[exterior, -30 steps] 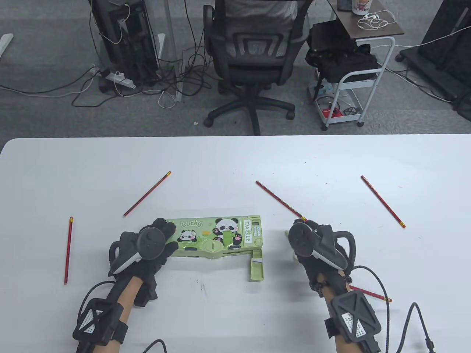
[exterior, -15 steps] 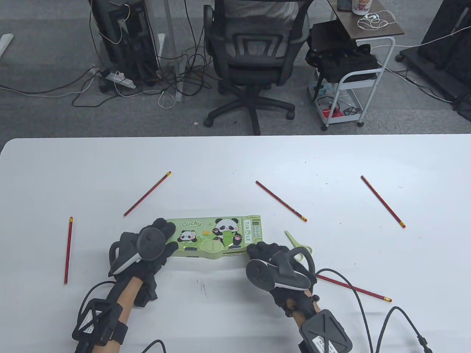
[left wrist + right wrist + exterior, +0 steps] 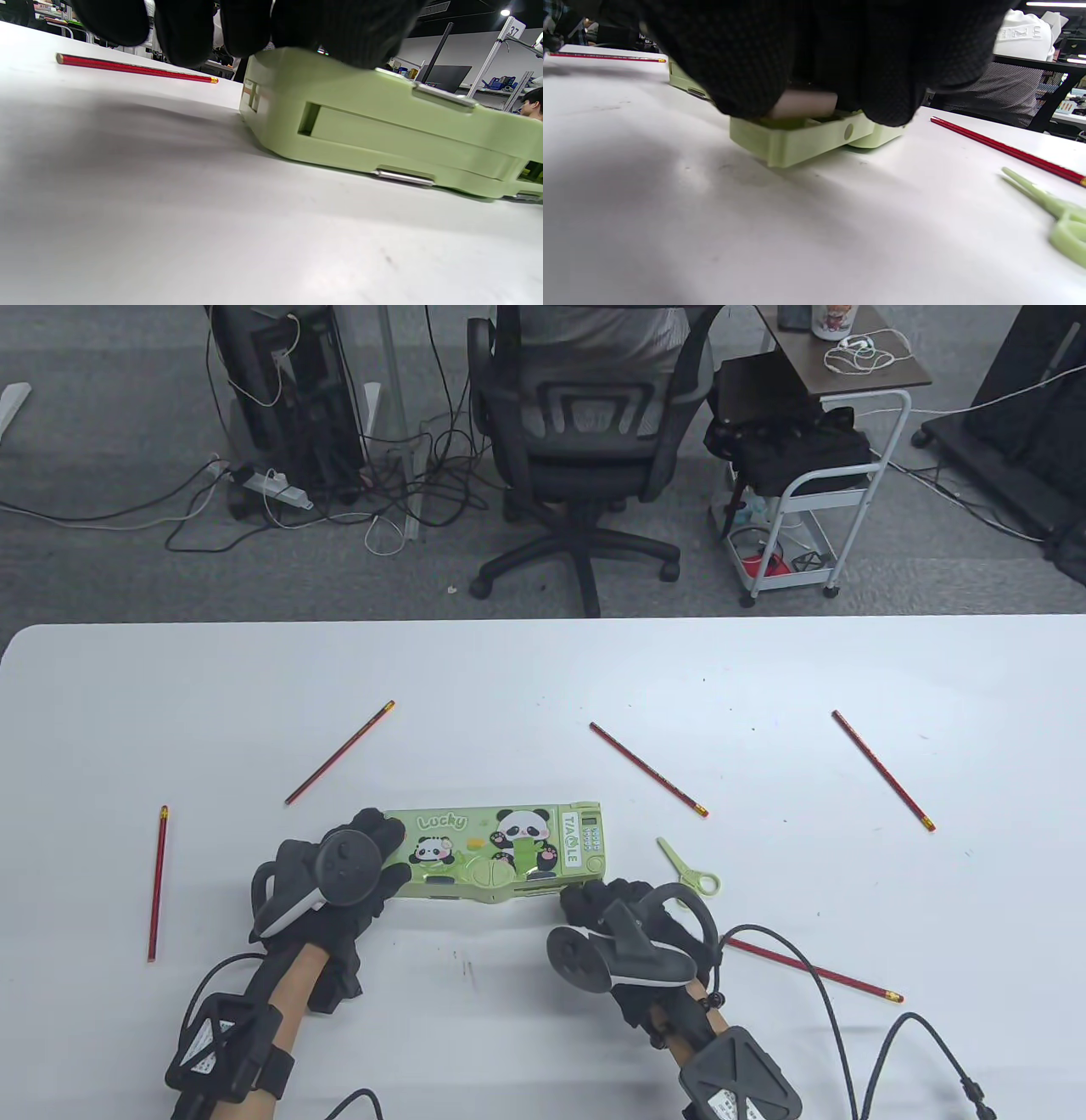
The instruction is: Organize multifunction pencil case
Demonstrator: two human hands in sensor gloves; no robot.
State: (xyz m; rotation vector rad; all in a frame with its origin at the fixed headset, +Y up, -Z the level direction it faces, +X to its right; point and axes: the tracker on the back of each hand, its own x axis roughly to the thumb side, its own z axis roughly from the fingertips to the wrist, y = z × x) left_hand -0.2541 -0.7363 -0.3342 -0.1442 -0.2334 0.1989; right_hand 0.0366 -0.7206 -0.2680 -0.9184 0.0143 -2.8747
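Observation:
A green panda pencil case [image 3: 501, 848] lies flat near the table's front. My left hand [image 3: 382, 848] rests with straight fingers on its left end; in the left wrist view the fingertips [image 3: 246, 29] press on the lid of the case [image 3: 382, 127]. My right hand [image 3: 594, 899] covers the small drawer swung out at the case's right front corner. In the right wrist view its fingers [image 3: 734, 76] pinch a pale block [image 3: 802, 106] just above that green drawer [image 3: 797, 142]. Green scissors [image 3: 689, 867] lie to the right of the case.
Several red pencils lie scattered on the white table [image 3: 543, 678]: one at far left [image 3: 159, 882], one behind the case [image 3: 339, 752], one at centre right [image 3: 649, 769], one at far right [image 3: 882, 769], one beside my right wrist [image 3: 814, 971]. An office chair [image 3: 585, 432] stands beyond the table.
My right hand has moved left from the scissors to the swung-out drawer and settled over it, leaving the scissors lying uncovered. The left hand and the case have not moved.

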